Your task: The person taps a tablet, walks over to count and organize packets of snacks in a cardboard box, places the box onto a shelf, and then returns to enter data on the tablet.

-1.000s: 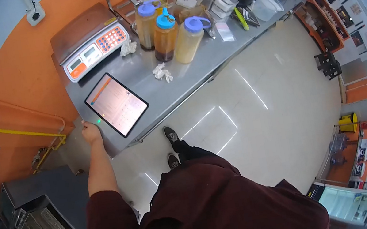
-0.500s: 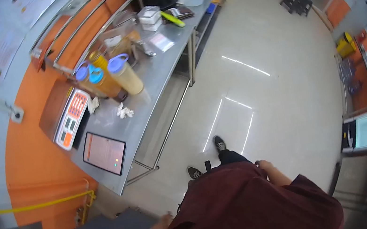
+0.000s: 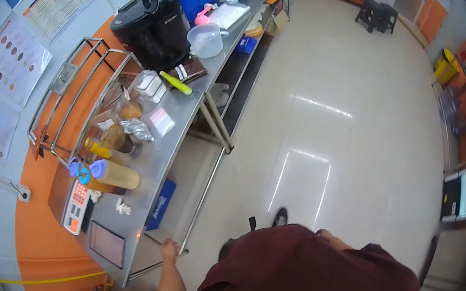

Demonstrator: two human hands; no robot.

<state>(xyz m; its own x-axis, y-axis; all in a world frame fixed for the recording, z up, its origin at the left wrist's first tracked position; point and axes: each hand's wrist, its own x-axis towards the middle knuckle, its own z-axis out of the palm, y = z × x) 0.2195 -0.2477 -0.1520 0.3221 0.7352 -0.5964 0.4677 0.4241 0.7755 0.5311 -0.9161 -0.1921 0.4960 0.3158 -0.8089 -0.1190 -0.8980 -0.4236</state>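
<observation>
- The left hand (image 3: 169,250) is in the air beside the near end of the long grey metal table (image 3: 157,163), just off the long edge on the floor side. I can't tell if its fingers are apart or together.
- The right hand (image 3: 333,241) is low, by the side of the dark red cloth shirt (image 3: 282,270). The shirt hides part of it, so I can't tell if it is open or shut, or if it holds something.
- The flat tablet with a black rim (image 3: 107,244) lies on the table by the near end, close to the near corners. It is the table thing nearest the left hand, and the two do not touch.
- The grey and white scale with orange buttons (image 3: 77,210) sits by the wall-side edge, just past the tablet.
- A crumpled white tissue (image 3: 123,206) lies between the tablet and the cloudy yellow bottle with a purple lid (image 3: 117,175).
- The brown bottle with a bright blue lid (image 3: 94,181) stands beside that yellow bottle, on the wall side.
- Farther along, a bright green long thing (image 3: 176,83) lies near the long floor-side edge.
- A blue box (image 3: 161,204) is under the table, near the left hand.
</observation>
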